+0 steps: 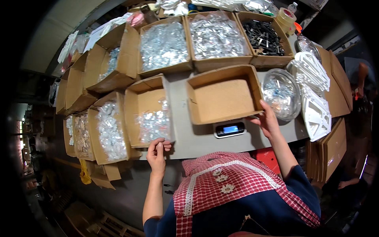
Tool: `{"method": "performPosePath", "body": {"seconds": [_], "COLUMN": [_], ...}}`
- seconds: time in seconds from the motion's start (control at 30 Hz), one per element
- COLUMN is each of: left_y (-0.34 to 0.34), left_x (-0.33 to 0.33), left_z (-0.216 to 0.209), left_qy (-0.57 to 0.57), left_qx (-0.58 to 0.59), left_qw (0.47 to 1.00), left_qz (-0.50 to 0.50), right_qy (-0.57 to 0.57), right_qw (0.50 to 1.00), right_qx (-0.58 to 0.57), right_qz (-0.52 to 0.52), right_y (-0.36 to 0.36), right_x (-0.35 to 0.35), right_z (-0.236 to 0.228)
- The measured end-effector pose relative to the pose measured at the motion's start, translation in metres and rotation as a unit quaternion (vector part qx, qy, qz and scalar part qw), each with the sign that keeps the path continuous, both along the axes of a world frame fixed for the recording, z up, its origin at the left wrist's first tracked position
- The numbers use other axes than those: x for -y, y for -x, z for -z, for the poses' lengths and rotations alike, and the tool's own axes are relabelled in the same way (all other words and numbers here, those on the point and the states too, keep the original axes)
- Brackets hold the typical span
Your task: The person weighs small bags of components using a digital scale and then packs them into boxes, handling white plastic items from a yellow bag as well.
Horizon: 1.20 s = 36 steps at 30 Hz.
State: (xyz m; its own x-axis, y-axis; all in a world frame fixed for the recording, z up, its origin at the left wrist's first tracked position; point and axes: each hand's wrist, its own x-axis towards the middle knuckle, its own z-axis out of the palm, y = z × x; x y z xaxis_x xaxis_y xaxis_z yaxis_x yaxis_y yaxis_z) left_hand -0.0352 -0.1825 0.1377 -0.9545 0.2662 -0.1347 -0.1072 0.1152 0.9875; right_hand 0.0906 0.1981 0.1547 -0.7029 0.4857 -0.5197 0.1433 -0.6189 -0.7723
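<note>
My right hand (269,121) grips the near right corner of a shallow cardboard box (223,117), thumb at its side wall and fingers under the bottom edge. Only bare cardboard shows inside this box. Just below its front edge is a small digital scale (230,129) with a lit blue display; whether the box rests on it I cannot tell. My left hand (158,155) is loosely curled, fingers a little apart, with nothing visible in it. It is at the near right corner of another cardboard box (147,94), which holds small clear plastic packets (154,124).
Boxes of clear packets (215,37) and black parts (263,37) line the far side. More packet-filled boxes (111,132) stand left. To the right are a round clear tub (280,94), white plastic parts (316,114), tape rolls (286,17) and cardboard sheets (329,148). Another person's hand (361,73) shows far right.
</note>
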Motion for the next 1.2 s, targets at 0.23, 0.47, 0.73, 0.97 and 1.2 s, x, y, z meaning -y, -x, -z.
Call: {"method": "performPosePath", "body": {"seconds": [0.23,0.47,0.73,0.97,1.2], "left_y": [0.198,0.480,0.714,0.725,0.694], "left_x": [0.140,0.312,0.397,0.363,0.347], "left_z": [-0.083,-0.097,-0.053,-0.027,-0.087], "left_qy": [-0.017,0.148,0.479,0.416,0.380], "left_qx": [-0.181,-0.393,0.057,0.108,-0.472], "left_qw": [0.982,0.890,0.875,0.900,0.790], "left_qz": [-0.049,-0.179,0.038,0.072,-0.098], "right_qy": [-0.287,-0.275,-0.630,-0.615,-0.601], "right_qw": [0.930,0.838,0.657,0.571,0.576], "right_qx": [0.209,0.244,0.395,0.527,0.539], "right_qz": [0.093,0.403,0.125,0.133,0.125], "right_y": [-0.025,-0.107,-0.076,-0.041,-0.015], "right_x": [0.009,0.084,0.175,0.214,0.228], "right_z": [0.052,0.180,0.203,0.201,0.184]}}
